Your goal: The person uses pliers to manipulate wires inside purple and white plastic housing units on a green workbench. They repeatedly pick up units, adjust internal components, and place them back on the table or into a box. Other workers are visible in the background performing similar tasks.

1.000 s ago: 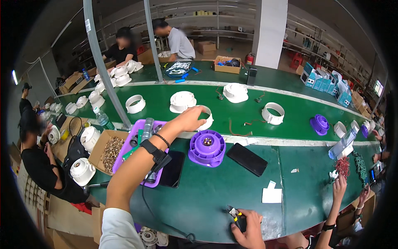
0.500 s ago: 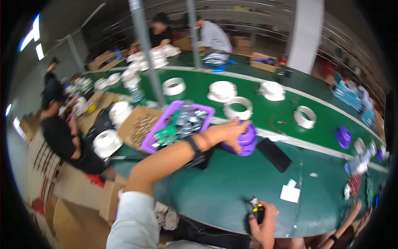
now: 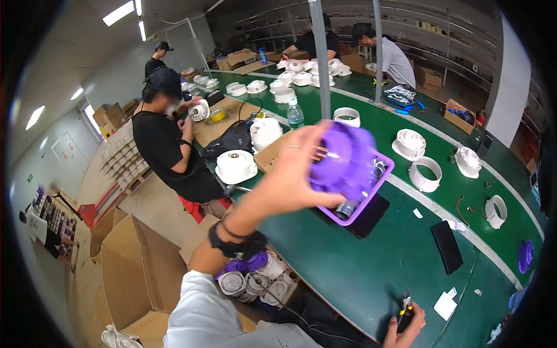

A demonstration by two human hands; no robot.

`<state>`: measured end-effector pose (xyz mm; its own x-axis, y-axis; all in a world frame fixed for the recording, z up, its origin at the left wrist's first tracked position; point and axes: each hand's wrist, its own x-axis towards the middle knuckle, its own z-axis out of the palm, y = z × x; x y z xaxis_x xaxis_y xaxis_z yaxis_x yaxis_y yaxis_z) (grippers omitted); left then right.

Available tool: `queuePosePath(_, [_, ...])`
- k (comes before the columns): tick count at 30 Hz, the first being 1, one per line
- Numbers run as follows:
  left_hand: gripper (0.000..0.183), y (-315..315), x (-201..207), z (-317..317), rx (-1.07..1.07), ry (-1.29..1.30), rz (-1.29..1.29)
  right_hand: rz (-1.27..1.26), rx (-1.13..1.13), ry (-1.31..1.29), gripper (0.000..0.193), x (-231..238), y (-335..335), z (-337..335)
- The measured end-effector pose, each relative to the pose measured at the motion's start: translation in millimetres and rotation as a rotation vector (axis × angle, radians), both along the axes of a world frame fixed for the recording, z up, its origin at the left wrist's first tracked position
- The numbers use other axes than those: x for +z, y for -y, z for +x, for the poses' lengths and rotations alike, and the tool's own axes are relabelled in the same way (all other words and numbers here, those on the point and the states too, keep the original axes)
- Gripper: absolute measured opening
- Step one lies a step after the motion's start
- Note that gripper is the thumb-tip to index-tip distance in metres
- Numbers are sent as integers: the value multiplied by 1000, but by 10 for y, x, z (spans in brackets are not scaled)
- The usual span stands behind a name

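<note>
My left hand (image 3: 284, 174) grips a round purple plastic housing (image 3: 342, 156), raised over the table and slightly blurred. Behind it, and partly covered by it, is a purple tray (image 3: 380, 180) holding dark metal cylindrical parts. Low on the right, my right hand (image 3: 407, 327) is closed around a pair of pliers (image 3: 404, 304) with black and yellow handles, jaws pointing up, just above the green table. A white paper piece (image 3: 445, 305) and a black phone-like slab (image 3: 447, 247) lie to the right of the pliers.
White ring parts (image 3: 425, 175) and white housings (image 3: 409, 144) stand along the green bench. On the left, a co-worker in black (image 3: 168, 139) handles a white housing. Below my left arm, a box holds white and purple parts (image 3: 255, 284), beside an open carton (image 3: 139, 267).
My left hand has lifted the purple housing off the table and carried it left, in front of the tray. The view has swung left. My right hand still holds the pliers.
</note>
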<state>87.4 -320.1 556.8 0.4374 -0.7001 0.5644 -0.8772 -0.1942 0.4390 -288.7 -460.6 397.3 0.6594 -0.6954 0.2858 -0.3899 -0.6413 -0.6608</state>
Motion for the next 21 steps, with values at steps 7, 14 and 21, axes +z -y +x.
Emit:
queuePosePath(7, [110, -1529, -377, 1371, 735, -50, 41, 1, 61, -43, 47, 13, 0, 48])
queuePosePath(14, [113, -1302, -544, 1794, 1022, -72, 315, 5, 4, -101, 48, 38, -15, 73])
queuePosePath(21, [115, -1090, -779, 1974, 1007, 1, 378, 24, -19, -147, 50, 34, -32, 90])
